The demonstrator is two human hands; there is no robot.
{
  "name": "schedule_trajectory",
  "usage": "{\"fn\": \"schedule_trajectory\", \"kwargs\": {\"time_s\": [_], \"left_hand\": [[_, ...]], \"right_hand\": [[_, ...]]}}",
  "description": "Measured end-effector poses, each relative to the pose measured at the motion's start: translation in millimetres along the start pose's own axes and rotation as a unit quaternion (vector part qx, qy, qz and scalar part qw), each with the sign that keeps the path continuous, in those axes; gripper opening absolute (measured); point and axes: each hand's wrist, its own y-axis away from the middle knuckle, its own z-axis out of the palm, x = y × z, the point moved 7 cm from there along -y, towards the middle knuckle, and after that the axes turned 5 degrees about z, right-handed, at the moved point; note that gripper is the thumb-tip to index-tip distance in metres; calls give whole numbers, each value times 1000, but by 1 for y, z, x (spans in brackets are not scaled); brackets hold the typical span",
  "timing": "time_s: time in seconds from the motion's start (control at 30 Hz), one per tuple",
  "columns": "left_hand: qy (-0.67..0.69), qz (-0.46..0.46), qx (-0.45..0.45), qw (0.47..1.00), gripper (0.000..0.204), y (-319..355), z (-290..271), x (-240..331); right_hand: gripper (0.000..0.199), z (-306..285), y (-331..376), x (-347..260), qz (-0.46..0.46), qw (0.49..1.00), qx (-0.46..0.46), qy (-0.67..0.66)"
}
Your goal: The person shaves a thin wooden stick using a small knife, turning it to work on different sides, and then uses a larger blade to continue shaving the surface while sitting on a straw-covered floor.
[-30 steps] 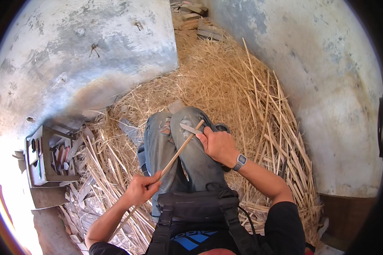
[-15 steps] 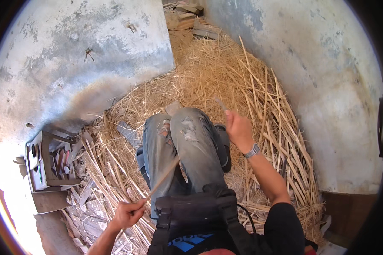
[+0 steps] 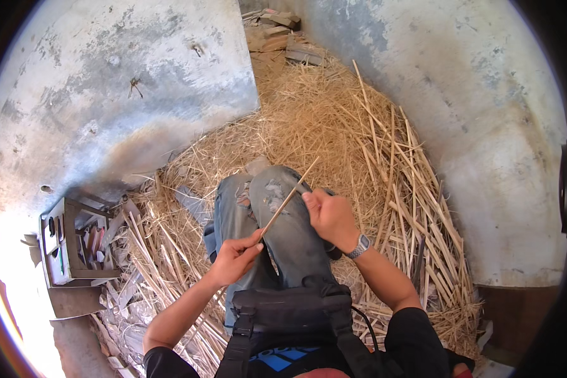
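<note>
My left hand (image 3: 234,259), over my lap, pinches the lower part of a thin, pale stick (image 3: 288,200). The stick slants up and to the right across my knee. Closed around a narrow grey blade like a knife's (image 3: 303,187), my right hand (image 3: 331,219) is right beside the stick's upper part. The handle is hidden in my fist, and I cannot tell whether the blade touches the stick. Below both hands are my worn jeans (image 3: 290,246), torn at the knees.
Shavings and straw (image 3: 315,107) cover the floor ahead. Long split sticks (image 3: 416,208) lie to the right, and more sticks (image 3: 154,252) to the left. A small wooden box (image 3: 72,246) with odds and ends stands at the left wall. Bricks (image 3: 280,22) lie far back.
My left hand has moved up and right, bringing the stick across my knee. My right hand has come down and left, so the blade is now beside the stick.
</note>
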Motion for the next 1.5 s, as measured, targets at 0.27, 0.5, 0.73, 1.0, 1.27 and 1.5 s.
{"fn": "schedule_trajectory", "kwargs": {"time_s": [0.27, 0.5, 0.73, 1.0, 1.27, 1.5], "left_hand": [[-5, 14, 37, 999, 36, -6, 3, -15], [-5, 40, 53, 998, 31, -4, 1, -20], [-28, 56, 54, 997, 35, -4, 4, -12], [24, 3, 45, 999, 37, 0, 6, -15], [2, 14, 48, 999, 39, -2, 2, -20], [46, -29, 14, 998, 42, -2, -1, -20]], "right_hand": [[53, 27, -10, 6, -34, 987, -58, 143], [51, 24, -11, -8, -71, 987, -78, 120], [51, 14, -45, 27, -17, 987, -46, 152], [52, 0, -56, 29, -11, 985, -71, 155], [59, -14, -86, 79, -2, 984, -60, 170], [52, -27, -79, 32, 30, 997, -40, -58]]}}
